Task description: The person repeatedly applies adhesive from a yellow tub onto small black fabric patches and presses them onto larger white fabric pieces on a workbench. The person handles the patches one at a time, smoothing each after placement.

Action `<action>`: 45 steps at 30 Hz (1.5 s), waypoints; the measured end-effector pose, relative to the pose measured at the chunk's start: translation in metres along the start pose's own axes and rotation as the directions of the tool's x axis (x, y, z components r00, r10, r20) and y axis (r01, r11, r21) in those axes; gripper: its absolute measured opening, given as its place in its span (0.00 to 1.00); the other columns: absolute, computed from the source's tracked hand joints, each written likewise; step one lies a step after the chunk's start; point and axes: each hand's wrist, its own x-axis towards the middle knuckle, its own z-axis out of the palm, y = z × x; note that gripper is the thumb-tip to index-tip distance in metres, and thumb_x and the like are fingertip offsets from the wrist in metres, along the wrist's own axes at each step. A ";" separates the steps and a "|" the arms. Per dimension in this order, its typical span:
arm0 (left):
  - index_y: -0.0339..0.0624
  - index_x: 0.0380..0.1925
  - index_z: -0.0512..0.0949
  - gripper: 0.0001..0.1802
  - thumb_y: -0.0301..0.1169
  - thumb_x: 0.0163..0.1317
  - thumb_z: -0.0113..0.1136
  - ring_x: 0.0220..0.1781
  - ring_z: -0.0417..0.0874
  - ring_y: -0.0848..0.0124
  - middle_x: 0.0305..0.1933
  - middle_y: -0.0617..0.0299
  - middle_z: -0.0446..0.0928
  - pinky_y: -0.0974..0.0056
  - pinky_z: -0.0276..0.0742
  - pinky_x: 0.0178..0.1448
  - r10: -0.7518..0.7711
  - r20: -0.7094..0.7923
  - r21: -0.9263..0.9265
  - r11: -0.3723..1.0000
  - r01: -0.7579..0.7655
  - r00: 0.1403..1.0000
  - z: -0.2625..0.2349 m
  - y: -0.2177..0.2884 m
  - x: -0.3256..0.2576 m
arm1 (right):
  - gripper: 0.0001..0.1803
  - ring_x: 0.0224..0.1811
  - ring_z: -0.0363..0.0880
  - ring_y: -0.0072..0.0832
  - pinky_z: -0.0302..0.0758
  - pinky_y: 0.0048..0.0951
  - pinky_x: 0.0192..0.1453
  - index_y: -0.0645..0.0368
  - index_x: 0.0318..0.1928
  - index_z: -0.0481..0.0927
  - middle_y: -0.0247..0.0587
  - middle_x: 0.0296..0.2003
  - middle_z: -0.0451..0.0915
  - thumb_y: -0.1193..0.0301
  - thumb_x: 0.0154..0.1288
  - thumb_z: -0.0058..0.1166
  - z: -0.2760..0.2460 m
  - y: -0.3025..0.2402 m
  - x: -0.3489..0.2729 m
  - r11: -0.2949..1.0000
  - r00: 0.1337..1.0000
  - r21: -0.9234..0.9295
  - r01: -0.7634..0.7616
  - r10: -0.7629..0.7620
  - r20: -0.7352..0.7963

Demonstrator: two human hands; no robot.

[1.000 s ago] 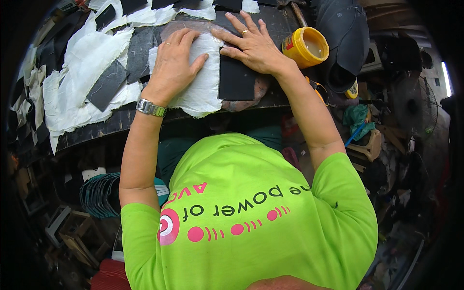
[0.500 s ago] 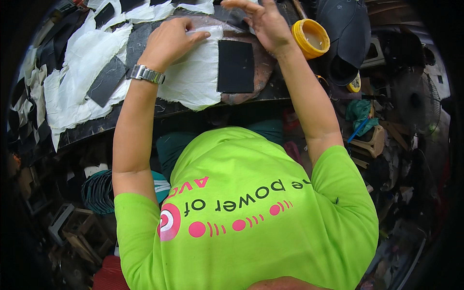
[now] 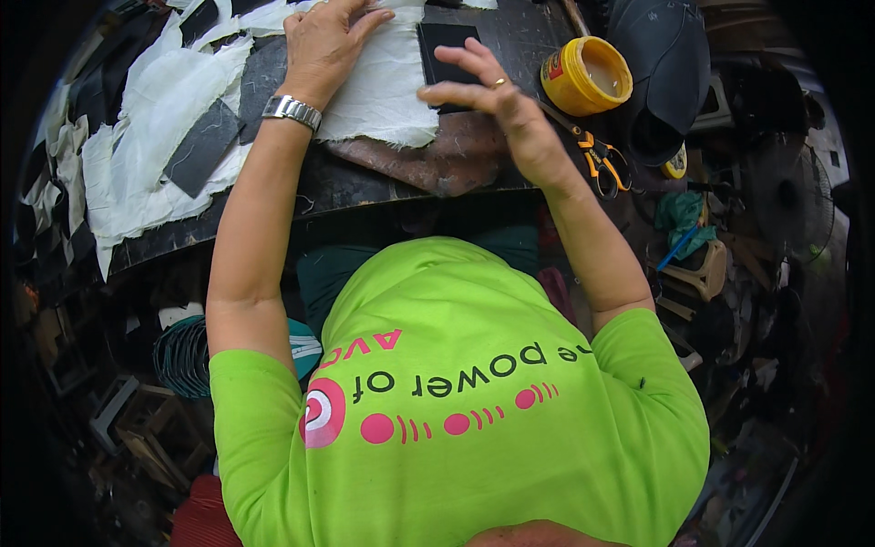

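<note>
My left hand (image 3: pixel 324 46) lies flat on a piece of white cloth (image 3: pixel 387 87) spread on the dark workbench (image 3: pixel 365 178), pressing it down. A black rectangular piece (image 3: pixel 442 46) sits on that cloth. My right hand (image 3: pixel 497 96) hovers just above the black piece with fingers spread and curled, holding nothing. A metal watch is on my left wrist and a ring on my right hand.
A yellow tub (image 3: pixel 583 75) with pale paste stands right of the cloth. Orange-handled scissors (image 3: pixel 597 155) lie near the bench edge. More white cloth scraps (image 3: pixel 155 137) and a dark strip (image 3: pixel 200 146) cover the left side. Cluttered items fill the floor at right.
My right hand has lifted off the black piece and drawn back toward me. My left hand stays on the white cloth. The view has shifted so the bench sits higher.
</note>
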 end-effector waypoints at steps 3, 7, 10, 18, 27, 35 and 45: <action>0.40 0.35 0.83 0.12 0.38 0.64 0.69 0.38 0.84 0.54 0.32 0.52 0.83 0.53 0.77 0.45 0.027 -0.018 0.046 0.999 -0.026 0.999 0.005 -0.006 -0.002 | 0.27 0.85 0.42 0.47 0.38 0.65 0.82 0.29 0.63 0.84 0.38 0.78 0.62 0.39 0.78 0.38 0.015 0.007 -0.013 0.795 0.993 -0.605 -0.048 0.102 0.055; 0.41 0.34 0.82 0.12 0.38 0.64 0.69 0.39 0.84 0.54 0.33 0.53 0.83 0.53 0.76 0.47 0.043 -0.020 0.081 0.996 -0.041 0.999 0.008 -0.012 0.001 | 0.29 0.85 0.41 0.45 0.35 0.71 0.81 0.24 0.70 0.76 0.36 0.80 0.58 0.36 0.74 0.42 0.023 0.012 -0.021 0.534 0.986 -0.840 0.095 0.066 0.153; 0.42 0.34 0.82 0.11 0.38 0.64 0.69 0.41 0.83 0.54 0.34 0.54 0.83 0.52 0.75 0.49 0.090 -0.087 0.041 0.995 -0.087 0.992 0.012 -0.013 0.009 | 0.29 0.85 0.39 0.44 0.34 0.70 0.82 0.19 0.72 0.72 0.36 0.81 0.55 0.36 0.73 0.43 0.020 0.015 -0.020 0.527 0.980 -0.845 0.094 0.098 0.170; 0.42 0.34 0.82 0.09 0.36 0.64 0.68 0.42 0.83 0.54 0.35 0.54 0.83 0.54 0.76 0.48 0.106 -0.077 0.089 0.991 -0.099 0.991 0.016 -0.019 0.014 | 0.27 0.86 0.34 0.46 0.29 0.69 0.82 0.16 0.70 0.74 0.34 0.82 0.51 0.37 0.74 0.44 0.002 0.010 -0.023 0.689 0.930 -0.708 0.158 0.138 0.342; 0.44 0.41 0.85 0.10 0.30 0.61 0.74 0.35 0.84 0.66 0.35 0.63 0.84 0.62 0.72 0.49 0.464 -0.264 0.069 0.883 -0.464 0.845 -0.028 0.011 0.008 | 0.51 0.82 0.55 0.45 0.47 0.46 0.84 0.50 0.82 0.54 0.48 0.79 0.57 0.58 0.65 0.68 -0.012 0.001 0.009 0.994 0.907 0.099 -0.040 0.078 -0.414; 0.47 0.39 0.86 0.10 0.32 0.58 0.76 0.34 0.83 0.70 0.34 0.67 0.84 0.63 0.68 0.50 0.404 -0.408 -0.023 0.892 -0.451 0.819 -0.099 0.013 -0.004 | 0.52 0.66 0.73 0.26 0.70 0.28 0.70 0.56 0.81 0.55 0.41 0.77 0.60 0.87 0.55 0.58 -0.014 -0.016 0.084 0.913 0.959 0.372 -0.166 0.237 -0.153; 0.40 0.54 0.82 0.21 0.34 0.64 0.75 0.59 0.79 0.64 0.51 0.58 0.83 0.58 0.71 0.66 0.313 -0.793 0.348 0.937 -0.032 0.524 -0.235 -0.056 -0.038 | 0.23 0.33 0.80 0.24 0.73 0.23 0.33 0.65 0.61 0.79 0.39 0.44 0.84 0.76 0.65 0.58 0.109 0.048 0.330 0.808 0.972 0.555 -0.198 0.233 0.008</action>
